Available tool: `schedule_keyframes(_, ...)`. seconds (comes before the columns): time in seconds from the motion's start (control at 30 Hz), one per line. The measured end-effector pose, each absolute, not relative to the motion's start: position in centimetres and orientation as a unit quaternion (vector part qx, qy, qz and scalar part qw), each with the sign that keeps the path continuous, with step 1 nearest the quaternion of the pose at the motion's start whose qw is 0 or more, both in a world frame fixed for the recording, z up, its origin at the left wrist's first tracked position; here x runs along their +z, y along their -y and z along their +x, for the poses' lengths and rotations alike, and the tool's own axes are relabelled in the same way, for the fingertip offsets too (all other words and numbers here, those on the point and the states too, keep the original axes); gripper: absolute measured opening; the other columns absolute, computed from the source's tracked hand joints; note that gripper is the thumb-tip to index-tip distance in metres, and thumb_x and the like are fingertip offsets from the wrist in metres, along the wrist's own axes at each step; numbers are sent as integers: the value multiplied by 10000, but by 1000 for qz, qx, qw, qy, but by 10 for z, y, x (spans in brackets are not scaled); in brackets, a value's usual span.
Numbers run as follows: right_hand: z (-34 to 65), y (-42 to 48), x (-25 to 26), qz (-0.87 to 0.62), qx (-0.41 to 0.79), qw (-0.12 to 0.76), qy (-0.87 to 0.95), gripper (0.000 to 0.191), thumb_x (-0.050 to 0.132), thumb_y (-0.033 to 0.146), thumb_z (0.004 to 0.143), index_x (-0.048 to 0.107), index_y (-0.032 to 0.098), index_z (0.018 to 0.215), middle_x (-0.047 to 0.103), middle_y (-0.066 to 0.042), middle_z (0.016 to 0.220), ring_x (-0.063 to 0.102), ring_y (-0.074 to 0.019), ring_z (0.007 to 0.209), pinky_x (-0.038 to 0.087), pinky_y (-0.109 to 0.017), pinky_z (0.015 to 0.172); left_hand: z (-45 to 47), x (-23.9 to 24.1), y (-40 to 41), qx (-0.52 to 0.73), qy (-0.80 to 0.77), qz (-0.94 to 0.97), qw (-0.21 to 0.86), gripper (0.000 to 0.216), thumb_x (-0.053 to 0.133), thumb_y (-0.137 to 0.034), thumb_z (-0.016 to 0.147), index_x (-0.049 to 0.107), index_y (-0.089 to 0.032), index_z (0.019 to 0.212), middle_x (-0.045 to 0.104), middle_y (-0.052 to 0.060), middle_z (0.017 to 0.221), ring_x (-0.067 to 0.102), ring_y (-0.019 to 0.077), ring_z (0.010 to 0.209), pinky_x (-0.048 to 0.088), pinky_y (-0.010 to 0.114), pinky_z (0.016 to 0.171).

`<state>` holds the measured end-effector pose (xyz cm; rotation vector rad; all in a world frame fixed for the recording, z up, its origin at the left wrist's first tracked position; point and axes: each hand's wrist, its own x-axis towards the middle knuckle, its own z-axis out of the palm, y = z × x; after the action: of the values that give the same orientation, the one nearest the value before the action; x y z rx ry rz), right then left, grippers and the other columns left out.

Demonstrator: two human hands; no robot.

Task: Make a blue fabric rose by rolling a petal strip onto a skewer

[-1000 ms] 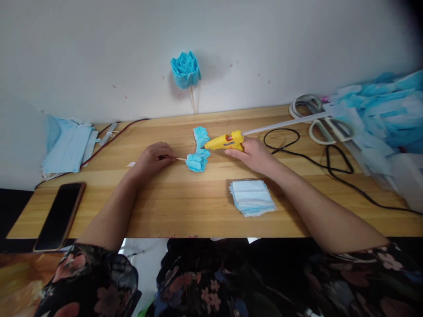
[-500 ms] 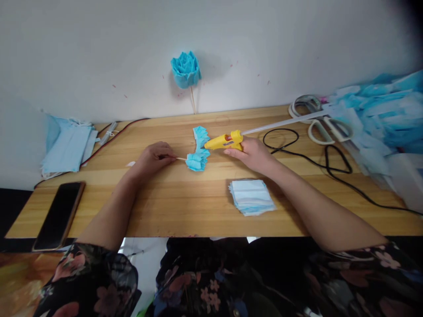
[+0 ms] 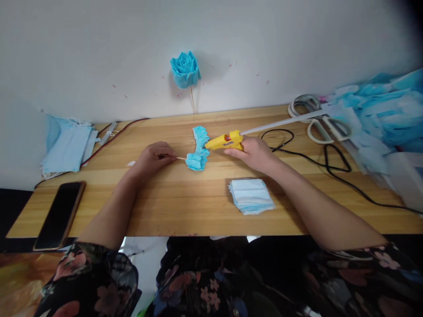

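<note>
My left hand (image 3: pixel 152 157) is closed on a thin wooden stick (image 3: pixel 181 158) that lies flat on the wooden table (image 3: pixel 185 202). At the stick's right end sits a partly built blue fabric flower (image 3: pixel 199 149). My right hand (image 3: pixel 253 152) grips a yellow glue gun (image 3: pixel 224 141), with its nozzle touching the flower's petals. A long glue stick juts from the back of the gun toward the right.
A stack of cut blue squares (image 3: pixel 251 196) lies near my right forearm. A finished blue flower (image 3: pixel 185 69) leans on the wall. Scissors (image 3: pixel 317 119), a black cord (image 3: pixel 330 167) and a blue fabric heap (image 3: pixel 380 119) are at right. Face masks (image 3: pixel 68 147) and a phone (image 3: pixel 59 215) are at left.
</note>
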<state>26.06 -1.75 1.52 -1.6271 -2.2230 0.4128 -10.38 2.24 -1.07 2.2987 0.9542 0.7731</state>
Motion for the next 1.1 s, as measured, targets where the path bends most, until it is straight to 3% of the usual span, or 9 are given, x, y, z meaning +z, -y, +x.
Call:
schedule_keyframes(0.37, 271, 15, 22, -573, 158, 138, 792, 352, 660, 493, 944, 770, 167, 1017, 766, -104, 880, 638, -240, 747, 319, -300, 630, -104, -11, -23, 279, -357, 855, 253, 150, 711, -312, 936, 803, -211, 875, 734, 57, 870, 653, 182, 801, 492, 310, 731)
schedule_keyframes(0.57, 289, 9, 21, -531, 237, 248, 775, 375, 657, 534, 904, 774, 180, 942, 735, -54, 814, 619, -205, 716, 372, -291, 637, -104, -10, -24, 282, -351, 856, 254, 148, 716, -318, 936, 805, -218, 873, 731, 55, 861, 654, 181, 787, 487, 309, 715)
schedule_keyframes(0.67, 289, 7, 14, -524, 289, 288, 748, 465, 627, 615, 900, 759, 175, 833, 698, -48, 745, 594, -186, 673, 386, -292, 620, -103, -10, -23, 280, -355, 854, 258, 146, 711, -313, 941, 795, -213, 877, 733, 59, 880, 655, 186, 812, 490, 317, 741)
schedule_keyframes(0.77, 285, 5, 5, -535, 346, 307, 707, 535, 642, 688, 868, 767, 168, 844, 670, -38, 686, 548, -159, 610, 379, -283, 575, -102, -8, -20, 271, -366, 853, 256, 157, 707, -324, 947, 778, -202, 879, 722, 54, 871, 640, 182, 809, 478, 314, 749)
schedule_keyframes(0.93, 278, 3, -5, -519, 447, 405, 606, 514, 729, 677, 831, 731, 164, 871, 780, -92, 936, 521, -100, 580, 434, -258, 558, -100, -4, -18, 258, -402, 846, 238, 206, 721, -384, 934, 746, -192, 865, 682, 31, 810, 605, 171, 763, 450, 299, 714)
schedule_keyframes(1.1, 274, 4, -2, -518, 469, 433, 569, 484, 774, 642, 825, 714, 164, 872, 798, -107, 987, 516, -87, 572, 447, -241, 539, -100, -4, -19, 258, -385, 853, 240, 219, 695, -385, 951, 741, -198, 846, 699, 44, 834, 624, 189, 803, 473, 324, 746)
